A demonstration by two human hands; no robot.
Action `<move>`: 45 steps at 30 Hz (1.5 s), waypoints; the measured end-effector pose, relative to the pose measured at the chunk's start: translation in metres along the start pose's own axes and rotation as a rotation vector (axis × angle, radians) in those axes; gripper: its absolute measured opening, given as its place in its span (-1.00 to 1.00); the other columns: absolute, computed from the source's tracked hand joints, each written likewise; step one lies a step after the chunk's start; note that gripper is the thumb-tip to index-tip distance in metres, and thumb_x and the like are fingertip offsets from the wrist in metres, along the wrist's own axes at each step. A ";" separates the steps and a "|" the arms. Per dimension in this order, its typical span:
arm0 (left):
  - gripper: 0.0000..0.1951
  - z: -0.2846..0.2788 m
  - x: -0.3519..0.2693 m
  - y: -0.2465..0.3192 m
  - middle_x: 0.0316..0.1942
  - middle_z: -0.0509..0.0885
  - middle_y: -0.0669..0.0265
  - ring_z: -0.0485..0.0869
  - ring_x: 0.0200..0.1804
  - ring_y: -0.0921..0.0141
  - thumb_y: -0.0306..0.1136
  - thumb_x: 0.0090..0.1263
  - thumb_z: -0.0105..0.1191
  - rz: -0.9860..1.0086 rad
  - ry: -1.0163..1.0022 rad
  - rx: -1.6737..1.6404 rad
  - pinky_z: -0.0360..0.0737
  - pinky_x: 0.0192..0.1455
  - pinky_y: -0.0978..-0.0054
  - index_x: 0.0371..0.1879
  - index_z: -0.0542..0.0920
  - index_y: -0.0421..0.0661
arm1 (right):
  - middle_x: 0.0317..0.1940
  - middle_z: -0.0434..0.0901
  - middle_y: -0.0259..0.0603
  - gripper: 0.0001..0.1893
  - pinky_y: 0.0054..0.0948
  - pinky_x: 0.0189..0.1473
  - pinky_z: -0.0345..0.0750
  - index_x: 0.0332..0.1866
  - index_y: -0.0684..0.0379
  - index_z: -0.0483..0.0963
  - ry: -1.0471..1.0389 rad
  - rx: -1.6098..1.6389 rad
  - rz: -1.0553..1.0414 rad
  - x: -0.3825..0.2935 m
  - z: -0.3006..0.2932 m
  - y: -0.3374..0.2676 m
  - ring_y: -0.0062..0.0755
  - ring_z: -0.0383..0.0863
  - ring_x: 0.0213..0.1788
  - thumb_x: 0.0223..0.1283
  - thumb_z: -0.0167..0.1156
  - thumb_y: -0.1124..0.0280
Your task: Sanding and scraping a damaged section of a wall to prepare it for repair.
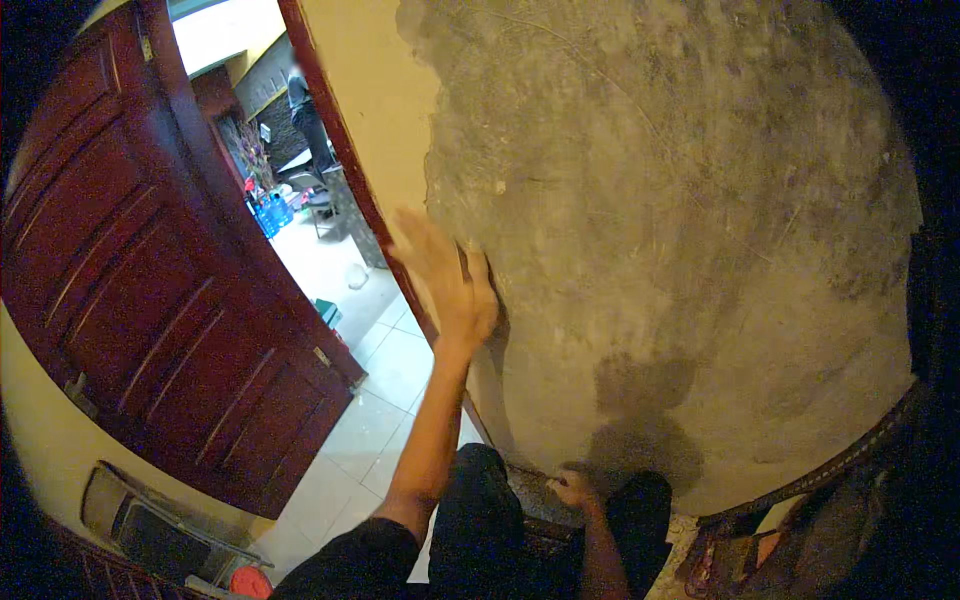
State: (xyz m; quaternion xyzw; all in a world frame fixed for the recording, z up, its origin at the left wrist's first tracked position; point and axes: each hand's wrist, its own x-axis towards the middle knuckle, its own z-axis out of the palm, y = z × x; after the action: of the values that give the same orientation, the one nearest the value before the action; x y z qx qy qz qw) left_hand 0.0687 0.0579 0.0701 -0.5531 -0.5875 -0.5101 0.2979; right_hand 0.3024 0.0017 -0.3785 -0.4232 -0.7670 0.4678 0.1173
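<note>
Before me stands a wall (660,210) with a rough grey-brown patch, bordered at left by a strip of yellow paint (375,90). My left hand (446,289) is raised near the paint's edge, beside the dark red door frame (341,142). Its fingers are stretched out, blurred, with nothing seen in them; whether it touches the wall is unclear. Low down, between my knees, my right hand (576,487) has its fingers curled close to the wall's foot. Whether something small sits in those fingers cannot be made out. A dark grey surface (536,491) lies beside it.
To the left a dark red panelled door (150,247) stands ajar over white floor tiles (360,442). Through the doorway are a person (304,112), a chair (321,202) and blue water bottles (274,214). A metal-framed chair (165,532) and a red round object (250,582) are at lower left.
</note>
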 end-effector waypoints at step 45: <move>-0.29 -0.039 0.120 -0.035 0.55 -0.15 -0.21 -0.18 0.59 -0.09 -0.29 0.51 -0.10 0.429 0.181 0.003 -0.22 0.59 0.03 0.51 -0.07 -0.34 | -0.31 0.66 0.05 -0.73 -0.23 -0.18 0.60 -0.18 0.26 0.59 0.204 -0.023 -0.068 0.004 -0.007 -0.014 -0.06 0.69 -0.24 0.27 0.19 0.25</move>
State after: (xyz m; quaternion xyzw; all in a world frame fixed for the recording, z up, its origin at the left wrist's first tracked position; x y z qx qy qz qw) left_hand 0.0015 0.0682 0.1815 -0.6169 -0.4280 -0.4815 0.4520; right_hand 0.2965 0.0062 -0.3646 -0.4438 -0.7703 0.4091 0.2056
